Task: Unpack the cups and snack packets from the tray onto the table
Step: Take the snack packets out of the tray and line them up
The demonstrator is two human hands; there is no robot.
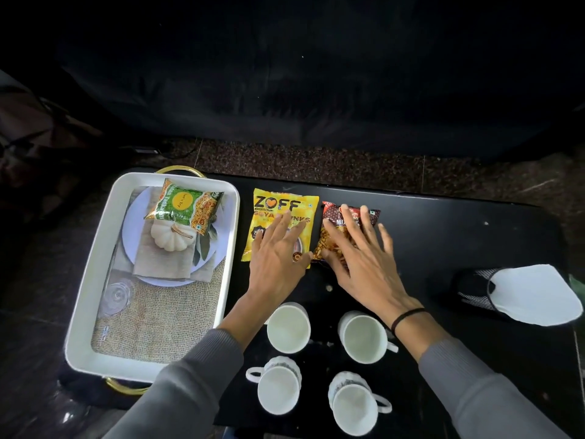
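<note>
A white tray (pixel 95 264) with gold handles sits on the left of the black table (pixel 459 242). One green snack packet (pixel 185 205) lies in the tray's far end. On the table beside it lie a yellow packet (pixel 280 204) and a red-brown packet (pixel 335 226). My left hand (pixel 277 255) rests flat on the yellow packet with straight fingers. My right hand (pixel 357 258) lies spread on the red-brown packet. Several white cups stand upright nearer me, among them one (pixel 288 327) below my left wrist and another (pixel 364 339) to its right.
The tray's floor carries a printed picture of a plate, pumpkin and burlap. A black-and-white cloth item (pixel 519 293) lies at the table's right edge. Beyond the table is speckled floor and a dark sofa.
</note>
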